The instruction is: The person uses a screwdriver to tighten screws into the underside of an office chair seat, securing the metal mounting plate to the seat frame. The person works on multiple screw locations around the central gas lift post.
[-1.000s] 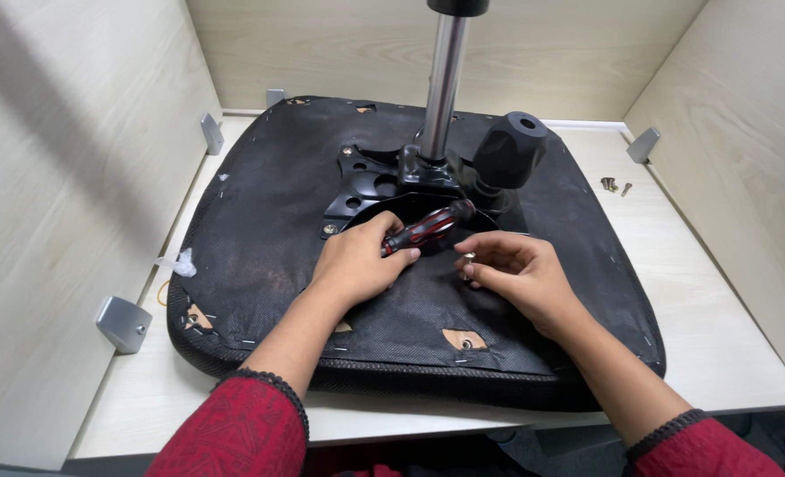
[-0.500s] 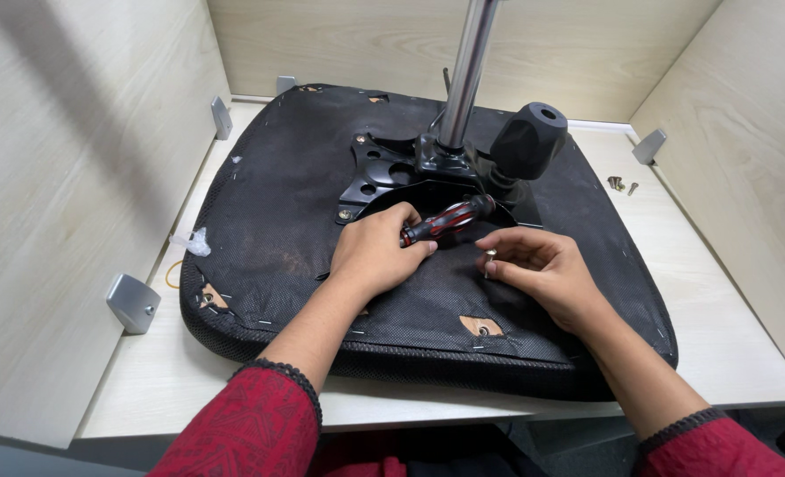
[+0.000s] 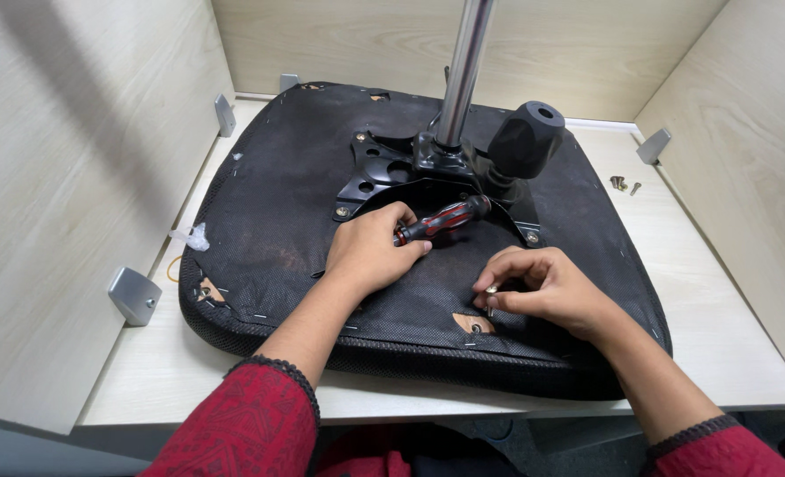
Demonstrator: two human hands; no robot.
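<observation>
- Screw (image 3: 491, 290): pinched upright in right hand (image 3: 547, 291) fingertips, over seat underside (image 3: 269, 221) hole.
- Screwdriver (image 3: 441, 219): left hand (image 3: 370, 252) grip closed around handle, parked within reach.

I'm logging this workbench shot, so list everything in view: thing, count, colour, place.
seat base: one, black fabric, upside down on the bench
mounting plate: one, black metal, middle of the seat base
metal post: one, silver, standing up from the plate
knob: one, black, right of the post
screwdriver: one, red and black handle, under the left hand
small screw: one, metallic, pinched in the right hand's fingertips
loose screws: a few, brassy, far right of the bench
corner brackets: four seen, grey, along the walls
bench: one, pale wood
left hand: holding the screwdriver
right hand: pinching the small screw
</observation>
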